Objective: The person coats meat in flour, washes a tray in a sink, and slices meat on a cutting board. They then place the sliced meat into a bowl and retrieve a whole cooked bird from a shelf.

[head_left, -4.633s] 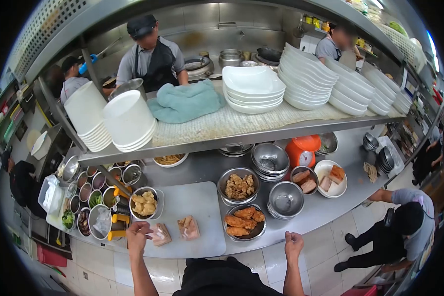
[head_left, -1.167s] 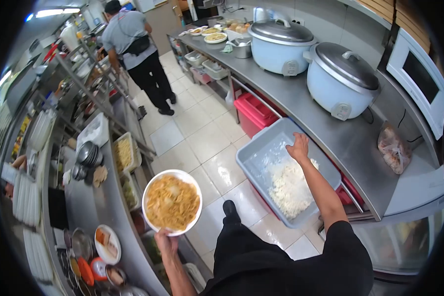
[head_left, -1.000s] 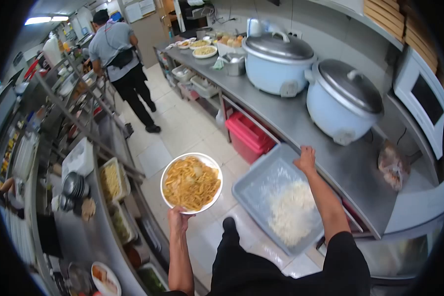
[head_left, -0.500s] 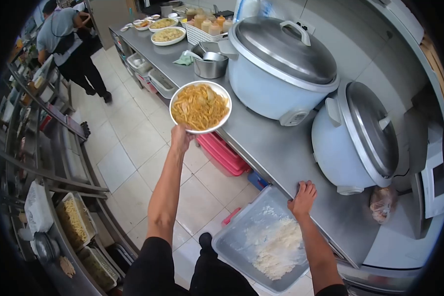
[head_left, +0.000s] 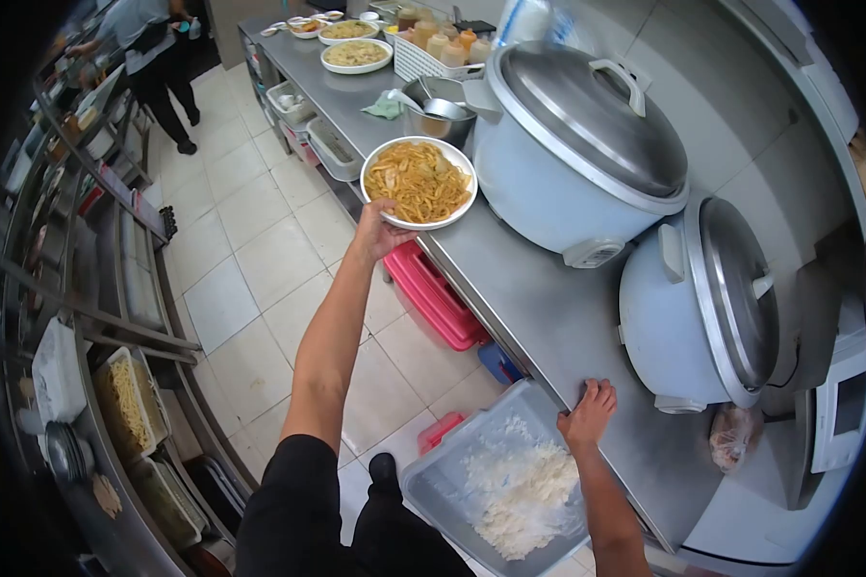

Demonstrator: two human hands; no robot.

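My left hand (head_left: 383, 232) grips the near rim of a white plate (head_left: 431, 224). Stir-fried noodles (head_left: 419, 181) heap on that plate, which is held out by the counter's edge, just in front of a metal pot (head_left: 439, 125) with ladles in it. On the steel counter (head_left: 491, 279), my right hand (head_left: 590, 413) rests at the front edge, fingers forward and thumb apart, holding nothing. Below it on the floor, a grey plastic tub (head_left: 433, 489) contains white, crumbly, rice-like food (head_left: 524, 500).
Two big rice cookers (head_left: 568, 163) (head_left: 678, 317) with metal lids stand along the wall. Farther up are plates of food (head_left: 356, 55) and a basket of sauce bottles (head_left: 433, 58). Red bins (head_left: 433, 298) sit under the counter. Shelving (head_left: 125, 337) lines the left; a co-worker (head_left: 149, 58) stands beyond.
The noodle plate has moved farther along the counter, toward the pot. My right hand stays at the counter edge. The camera view has shifted, and the co-worker has changed posture and moved away.
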